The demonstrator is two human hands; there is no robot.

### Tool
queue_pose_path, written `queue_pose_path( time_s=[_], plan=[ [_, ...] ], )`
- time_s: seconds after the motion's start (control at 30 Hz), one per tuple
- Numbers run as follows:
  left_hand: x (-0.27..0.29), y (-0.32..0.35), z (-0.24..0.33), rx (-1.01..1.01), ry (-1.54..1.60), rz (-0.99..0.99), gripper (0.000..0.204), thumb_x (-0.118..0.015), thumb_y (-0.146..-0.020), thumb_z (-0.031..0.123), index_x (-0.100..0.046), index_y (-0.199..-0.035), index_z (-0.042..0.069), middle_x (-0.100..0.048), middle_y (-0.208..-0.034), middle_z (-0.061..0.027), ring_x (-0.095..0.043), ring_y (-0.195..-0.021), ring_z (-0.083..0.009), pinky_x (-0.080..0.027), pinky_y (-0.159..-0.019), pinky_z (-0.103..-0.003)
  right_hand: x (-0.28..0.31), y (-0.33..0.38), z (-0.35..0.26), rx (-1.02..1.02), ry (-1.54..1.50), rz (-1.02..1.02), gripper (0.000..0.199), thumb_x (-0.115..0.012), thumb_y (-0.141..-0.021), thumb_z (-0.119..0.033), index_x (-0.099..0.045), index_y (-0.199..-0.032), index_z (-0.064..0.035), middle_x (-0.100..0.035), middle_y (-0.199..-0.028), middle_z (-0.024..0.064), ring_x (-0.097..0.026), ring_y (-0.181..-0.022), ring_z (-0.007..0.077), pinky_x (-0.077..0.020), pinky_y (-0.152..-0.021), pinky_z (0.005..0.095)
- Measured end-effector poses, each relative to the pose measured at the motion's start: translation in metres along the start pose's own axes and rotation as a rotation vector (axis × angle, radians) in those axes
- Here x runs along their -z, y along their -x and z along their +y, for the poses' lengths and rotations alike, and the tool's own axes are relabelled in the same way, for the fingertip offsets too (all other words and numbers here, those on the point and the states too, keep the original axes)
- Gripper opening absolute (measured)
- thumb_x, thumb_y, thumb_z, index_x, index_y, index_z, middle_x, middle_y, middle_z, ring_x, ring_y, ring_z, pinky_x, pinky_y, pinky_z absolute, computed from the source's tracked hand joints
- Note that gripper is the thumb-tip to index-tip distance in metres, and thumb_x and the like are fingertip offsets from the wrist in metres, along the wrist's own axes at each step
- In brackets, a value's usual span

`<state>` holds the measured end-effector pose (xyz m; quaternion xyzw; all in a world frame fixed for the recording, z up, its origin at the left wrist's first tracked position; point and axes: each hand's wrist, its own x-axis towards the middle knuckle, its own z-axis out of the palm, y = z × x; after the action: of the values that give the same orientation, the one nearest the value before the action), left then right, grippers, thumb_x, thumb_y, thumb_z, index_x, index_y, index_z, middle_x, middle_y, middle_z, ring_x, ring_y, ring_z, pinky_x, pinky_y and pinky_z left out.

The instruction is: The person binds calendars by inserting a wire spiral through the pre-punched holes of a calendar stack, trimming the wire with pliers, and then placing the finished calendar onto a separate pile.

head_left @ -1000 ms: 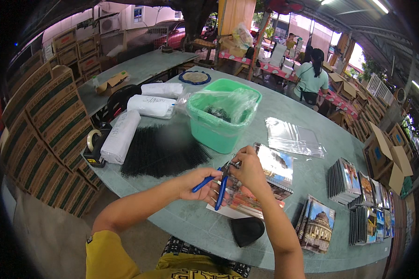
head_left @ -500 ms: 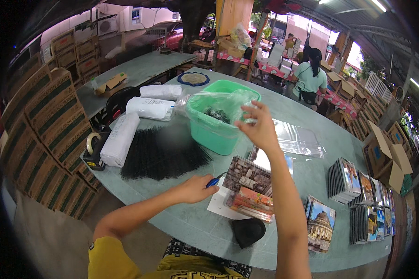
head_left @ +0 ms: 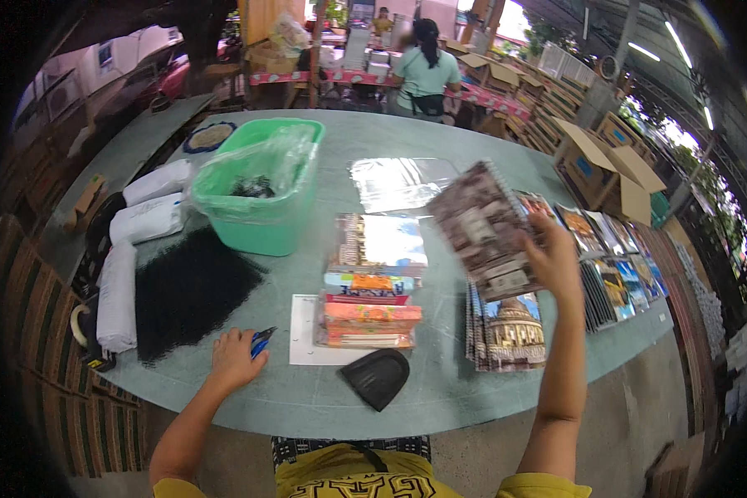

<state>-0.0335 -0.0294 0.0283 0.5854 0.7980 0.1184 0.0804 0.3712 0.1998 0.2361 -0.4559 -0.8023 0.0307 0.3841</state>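
My right hand (head_left: pixel 550 256) grips a wire-bound notebook (head_left: pixel 483 236) by its edge, its brown picture cover tilted and slightly blurred. It hangs above a stack of notebooks (head_left: pixel 515 330) with a domed building on the cover. My left hand (head_left: pixel 234 358) is closed around blue-handled cutters (head_left: pixel 261 341), resting on the table. Between the hands lie a notebook with a sky picture (head_left: pixel 382 242), bagged packs with orange and red wrapping (head_left: pixel 372 315), and a white sheet (head_left: pixel 305 336). A black rounded pad (head_left: pixel 377 379) lies nearest to me.
A green bin (head_left: pixel 261 220) lined with clear plastic stands beside a spread of black wires (head_left: pixel 192 286) and white rolls (head_left: pixel 116 295). Clear plastic sleeves (head_left: pixel 394 184) lie farther back. Notebook stacks (head_left: pixel 622 286) and an open carton (head_left: pixel 610 170) are at right. A person (head_left: pixel 425 70) stands beyond.
My right hand has left the green bin's plastic and now holds the brown-covered notebook, carried right from the middle pile. The left hand keeps the cutters. The view has swung right.
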Motion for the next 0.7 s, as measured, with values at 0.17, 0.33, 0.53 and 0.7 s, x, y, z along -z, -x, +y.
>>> queue_pose_path(
  time_s=[0.17,0.33,0.53,0.7],
  plan=[
    [-0.016,-0.009,0.009,-0.015,-0.07,0.091,0.049,-0.063,-0.075,0.035,-0.056,-0.112,0.005,-0.051,-0.104,-0.0161,-0.047,-0.097,-0.0334,-0.035,-0.084,-0.045,0.029,0.041,0.016,-0.031,0.314,0.045,0.019,-0.065,-0.072,-0.004,-0.059,-0.089,-0.0008,-0.058,-0.087,0.0152,-0.057,-0.079,0.0325,-0.044,-0.068,0.0409],
    [-0.021,-0.004,0.002,-0.1,-0.078,0.195,0.05,-0.064,-0.074,0.036,-0.054,-0.113,0.006,-0.049,-0.1,-0.014,-0.044,-0.095,-0.0316,-0.033,-0.083,-0.044,0.013,0.11,0.107,0.131,0.373,0.054,0.024,-0.058,-0.068,0.009,-0.059,-0.088,-0.0042,-0.058,-0.091,0.0127,-0.054,-0.089,0.0315,-0.044,-0.073,0.0391],
    [-0.023,0.002,-0.003,-0.119,-0.087,0.235,0.052,-0.063,-0.075,0.036,-0.053,-0.114,0.004,-0.048,-0.101,-0.015,-0.043,-0.096,-0.0318,-0.033,-0.084,-0.044,-0.002,0.146,0.198,-0.123,0.206,-0.227,0.038,-0.051,-0.062,0.017,-0.062,-0.088,-0.0075,-0.058,-0.106,0.0161,-0.053,-0.102,0.0354,-0.0439,-0.087,0.04],
    [-0.039,0.003,-0.001,-0.08,-0.081,0.338,0.052,-0.062,-0.075,0.035,-0.051,-0.114,0.003,-0.048,-0.104,-0.0161,-0.042,-0.101,-0.0334,-0.032,-0.088,-0.047,-0.037,0.085,0.151,0.1,0.394,-0.245,0.025,-0.054,-0.071,0.007,-0.063,-0.091,-0.0041,-0.057,-0.113,0.0173,-0.053,-0.105,0.0356,-0.0432,-0.09,0.0411]
  ],
)
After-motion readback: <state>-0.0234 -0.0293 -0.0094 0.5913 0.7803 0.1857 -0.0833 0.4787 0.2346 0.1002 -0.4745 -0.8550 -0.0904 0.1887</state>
